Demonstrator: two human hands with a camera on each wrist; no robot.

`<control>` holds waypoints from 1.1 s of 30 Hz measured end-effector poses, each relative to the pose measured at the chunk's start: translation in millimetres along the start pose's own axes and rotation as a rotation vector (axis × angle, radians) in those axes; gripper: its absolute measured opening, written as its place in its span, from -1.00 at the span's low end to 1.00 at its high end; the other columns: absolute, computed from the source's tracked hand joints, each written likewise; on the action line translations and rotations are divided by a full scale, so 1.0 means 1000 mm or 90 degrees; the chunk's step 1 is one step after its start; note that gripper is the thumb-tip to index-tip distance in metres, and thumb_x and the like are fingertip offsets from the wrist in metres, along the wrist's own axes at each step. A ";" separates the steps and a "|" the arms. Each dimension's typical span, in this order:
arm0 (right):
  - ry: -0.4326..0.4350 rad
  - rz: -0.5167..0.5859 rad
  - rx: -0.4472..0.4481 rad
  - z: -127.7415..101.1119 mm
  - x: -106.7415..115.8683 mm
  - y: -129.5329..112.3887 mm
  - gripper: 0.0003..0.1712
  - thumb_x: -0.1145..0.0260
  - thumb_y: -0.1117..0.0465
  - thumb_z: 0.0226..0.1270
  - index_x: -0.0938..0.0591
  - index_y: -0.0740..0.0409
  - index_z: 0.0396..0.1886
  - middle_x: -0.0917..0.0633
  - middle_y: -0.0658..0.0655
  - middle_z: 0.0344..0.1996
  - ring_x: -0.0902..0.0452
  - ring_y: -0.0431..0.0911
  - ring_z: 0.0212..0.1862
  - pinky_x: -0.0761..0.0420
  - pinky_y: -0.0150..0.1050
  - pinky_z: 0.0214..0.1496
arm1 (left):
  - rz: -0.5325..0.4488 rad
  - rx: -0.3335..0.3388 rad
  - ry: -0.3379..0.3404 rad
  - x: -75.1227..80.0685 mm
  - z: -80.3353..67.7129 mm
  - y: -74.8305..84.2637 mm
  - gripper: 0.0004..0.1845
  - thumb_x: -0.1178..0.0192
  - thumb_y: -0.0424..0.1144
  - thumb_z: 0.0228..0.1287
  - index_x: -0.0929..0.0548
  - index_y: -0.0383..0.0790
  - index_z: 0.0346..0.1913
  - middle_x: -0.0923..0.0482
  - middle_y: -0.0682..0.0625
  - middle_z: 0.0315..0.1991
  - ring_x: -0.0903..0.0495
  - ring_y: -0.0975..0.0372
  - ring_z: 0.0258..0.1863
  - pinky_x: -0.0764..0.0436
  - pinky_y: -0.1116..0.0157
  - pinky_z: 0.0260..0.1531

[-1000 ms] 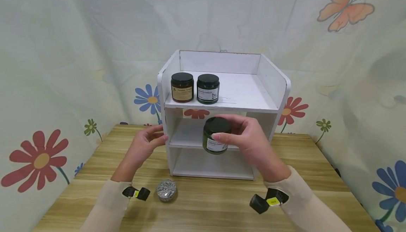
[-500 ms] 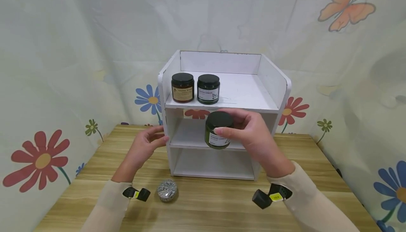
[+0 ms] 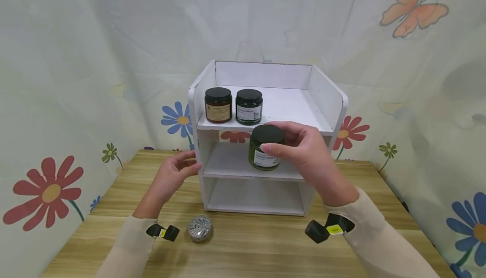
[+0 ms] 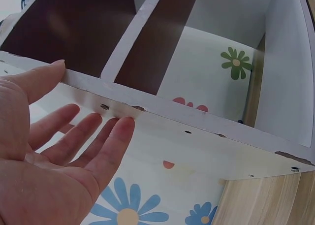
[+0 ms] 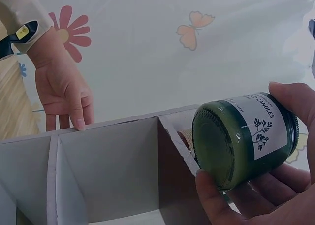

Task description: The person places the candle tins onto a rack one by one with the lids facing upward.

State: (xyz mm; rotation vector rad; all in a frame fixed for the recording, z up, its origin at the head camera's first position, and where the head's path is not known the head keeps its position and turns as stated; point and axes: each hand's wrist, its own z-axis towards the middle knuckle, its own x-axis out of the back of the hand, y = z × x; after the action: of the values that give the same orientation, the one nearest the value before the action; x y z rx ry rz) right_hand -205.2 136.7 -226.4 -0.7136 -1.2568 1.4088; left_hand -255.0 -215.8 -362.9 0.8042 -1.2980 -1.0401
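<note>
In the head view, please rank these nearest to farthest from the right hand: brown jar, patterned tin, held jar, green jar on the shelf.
From the right hand:
1. Held jar: in its grip.
2. Green jar: up and left, on the top shelf.
3. Brown jar: just left of it.
4. Patterned tin: lower left, on the tabletop.

There are three lidded jars: one amber jar (image 3: 218, 111) just upper left of centre, one green candle jar (image 3: 248, 111) just above centre and a second green candle jar (image 3: 266, 158) just below and right of it. One white shelf unit (image 3: 290, 107) with three tiers takes mid-frame, with one round patterned tin (image 3: 199, 228) lower left of centre on one wooden tabletop (image 3: 247, 250). Two hands show, a left hand (image 3: 174, 171) and a right hand (image 3: 303, 153), with two wrist cameras (image 3: 155, 230).
</note>
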 end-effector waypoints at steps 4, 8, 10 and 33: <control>0.011 -0.006 0.011 0.002 0.002 -0.002 -0.43 -0.55 0.13 0.25 -0.66 -0.02 0.27 -0.75 0.11 0.08 -0.67 0.01 0.06 -0.71 -0.33 0.12 | -0.001 -0.006 0.000 0.000 0.000 -0.001 -0.32 -0.36 0.13 0.31 -0.49 0.02 0.44 -0.44 -0.03 0.42 -0.50 -0.04 0.39 -0.58 -0.08 0.30; 0.020 -0.020 0.018 0.003 0.006 -0.004 -0.43 -0.54 0.10 0.26 -0.66 -0.02 0.27 -0.74 0.11 0.09 -0.67 0.00 0.06 -0.69 -0.35 0.13 | -0.002 -0.007 -0.002 -0.001 0.000 0.000 -0.32 -0.36 0.13 0.32 -0.49 0.03 0.45 -0.45 -0.03 0.42 -0.49 -0.04 0.39 -0.59 -0.07 0.30; 0.021 -0.024 0.016 0.003 0.007 -0.005 -0.43 -0.54 0.08 0.26 -0.66 -0.03 0.27 -0.73 0.10 0.09 -0.66 0.00 0.06 -0.68 -0.35 0.14 | 0.000 -0.007 -0.002 0.000 0.000 0.000 -0.31 -0.36 0.13 0.32 -0.49 0.02 0.45 -0.44 -0.04 0.43 -0.49 -0.04 0.39 -0.58 -0.07 0.30; 0.063 -0.011 0.032 0.014 0.020 -0.025 -0.44 -0.53 0.07 0.27 -0.66 -0.02 0.27 -0.73 0.09 0.07 -0.63 -0.01 0.05 -0.69 -0.38 0.09 | 0.000 -0.008 -0.003 0.000 0.002 -0.003 -0.30 -0.37 0.15 0.30 -0.50 0.01 0.44 -0.42 -0.02 0.45 -0.49 -0.04 0.39 -0.58 -0.08 0.30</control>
State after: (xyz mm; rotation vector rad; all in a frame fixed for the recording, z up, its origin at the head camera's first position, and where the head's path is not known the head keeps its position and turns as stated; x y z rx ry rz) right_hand -215.9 148.4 -195.1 -0.7277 -1.1444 1.3707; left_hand -257.8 -216.7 -365.6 0.7933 -1.2950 -1.0499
